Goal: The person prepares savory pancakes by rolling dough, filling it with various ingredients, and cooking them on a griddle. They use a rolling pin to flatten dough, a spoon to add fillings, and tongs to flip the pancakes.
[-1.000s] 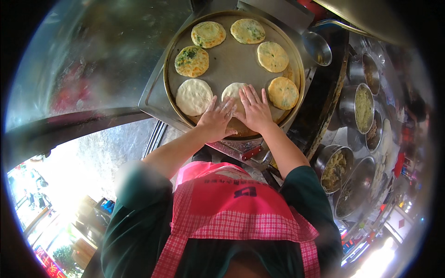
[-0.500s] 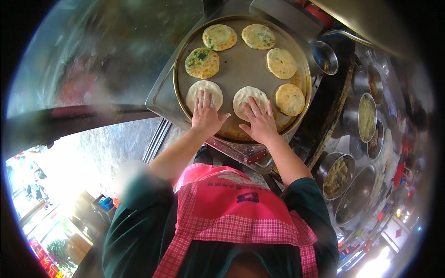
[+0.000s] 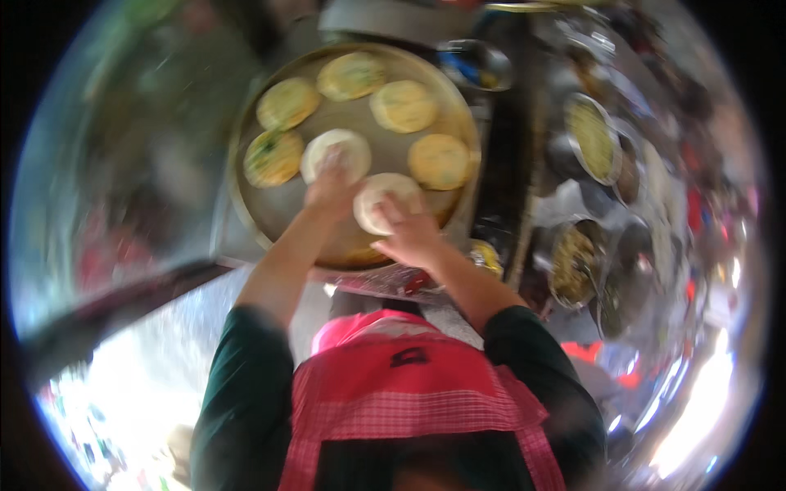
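Observation:
A round griddle [image 3: 288, 222] lies in front of me with several flatbreads on it. My left hand [image 3: 332, 188] lies flat with its fingers on a pale, round flatbread [image 3: 354, 149] near the griddle's middle. Nearer to me, the outstretched fingers of my right hand [image 3: 409, 233] rest on a second pale flatbread [image 3: 381, 192]. Both hands are open and slightly blurred. Around the far side sit browner flatbreads, among them one with green filling [image 3: 274, 158] at the left and a golden one [image 3: 440, 161] at the right.
Right of the griddle, a dark gap [image 3: 501, 155] separates it from a counter. Metal bowls stand there, one with pale green shreds [image 3: 593, 139], another with yellowish filling [image 3: 575, 262]. A small metal pot [image 3: 483, 64] stands at the griddle's far right.
The view has shifted and blurred. Under my left hand, the pale flatbread has slid from the near left rim to the griddle's middle. The other pale one has moved slightly right with my right hand.

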`<state>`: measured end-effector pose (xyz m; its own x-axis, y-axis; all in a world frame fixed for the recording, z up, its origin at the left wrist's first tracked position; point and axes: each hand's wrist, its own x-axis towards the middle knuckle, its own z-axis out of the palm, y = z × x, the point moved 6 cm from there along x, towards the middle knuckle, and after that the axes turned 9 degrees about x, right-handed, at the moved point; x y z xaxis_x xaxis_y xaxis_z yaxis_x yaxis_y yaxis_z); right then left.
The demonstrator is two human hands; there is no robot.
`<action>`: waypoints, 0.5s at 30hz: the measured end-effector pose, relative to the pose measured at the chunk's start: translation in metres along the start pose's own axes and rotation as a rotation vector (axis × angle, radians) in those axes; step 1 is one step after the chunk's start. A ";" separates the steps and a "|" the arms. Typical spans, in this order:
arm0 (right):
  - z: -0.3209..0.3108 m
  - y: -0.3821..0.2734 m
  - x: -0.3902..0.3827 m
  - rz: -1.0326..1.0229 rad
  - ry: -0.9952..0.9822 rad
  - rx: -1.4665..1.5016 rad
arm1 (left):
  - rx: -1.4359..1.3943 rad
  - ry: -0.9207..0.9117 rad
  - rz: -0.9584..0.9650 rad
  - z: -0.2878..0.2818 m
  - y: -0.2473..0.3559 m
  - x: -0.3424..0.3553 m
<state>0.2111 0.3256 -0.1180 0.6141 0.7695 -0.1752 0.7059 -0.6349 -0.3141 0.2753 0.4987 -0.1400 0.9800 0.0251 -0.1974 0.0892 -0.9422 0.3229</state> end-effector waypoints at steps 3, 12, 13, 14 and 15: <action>-0.009 0.006 -0.008 0.088 0.067 0.324 | 0.066 -0.013 0.129 -0.005 0.014 -0.007; -0.058 0.035 -0.214 0.515 0.510 0.407 | 0.351 -0.255 0.605 0.038 0.089 -0.066; -0.057 0.033 -0.245 0.607 0.579 0.410 | 0.277 -0.223 0.586 0.036 0.088 -0.064; -0.055 0.029 -0.274 0.723 0.641 0.383 | 0.200 -0.155 0.603 0.030 0.088 -0.063; -0.049 0.026 -0.301 0.863 0.687 0.368 | 0.136 -0.100 0.610 0.024 0.085 -0.065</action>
<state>0.0616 0.0743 -0.0279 0.9827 -0.1799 0.0448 -0.1159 -0.7847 -0.6089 0.2153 0.4088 -0.1222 0.8254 -0.5552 -0.1022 -0.5104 -0.8113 0.2852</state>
